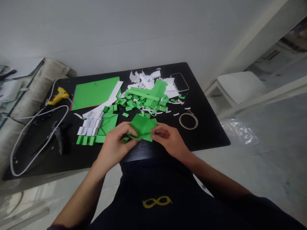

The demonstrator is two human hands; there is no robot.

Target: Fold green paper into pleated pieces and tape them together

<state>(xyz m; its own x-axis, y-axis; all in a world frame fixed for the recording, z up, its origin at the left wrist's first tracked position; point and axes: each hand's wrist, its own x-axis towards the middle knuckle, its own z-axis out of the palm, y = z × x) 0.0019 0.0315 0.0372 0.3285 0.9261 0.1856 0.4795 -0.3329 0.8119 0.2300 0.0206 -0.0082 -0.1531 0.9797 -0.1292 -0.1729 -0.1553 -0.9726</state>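
Observation:
A creased sheet of green paper [143, 124] is held between both hands just above the front edge of the black table. My left hand [117, 140] grips its left side, thumb and fingers closed on the paper. On the opposite side my right hand [169, 139] pinches the right edge. Beyond the hands lies a heap of small folded green paper pieces [134, 103] with green strips [144, 94] on top. Left of my left hand, rows of folded white pieces [90, 124] and green pieces [85, 140] rest beside a folded green sheet [109, 124].
A roll of tape [188, 121] and a thin rounded frame [179, 82] lie at the right. Further left are large green sheets [96, 91], a yellow glue gun [61, 94], a white cable [14, 156] and a dark tool [59, 139]. White scraps [146, 79] pile up at the back.

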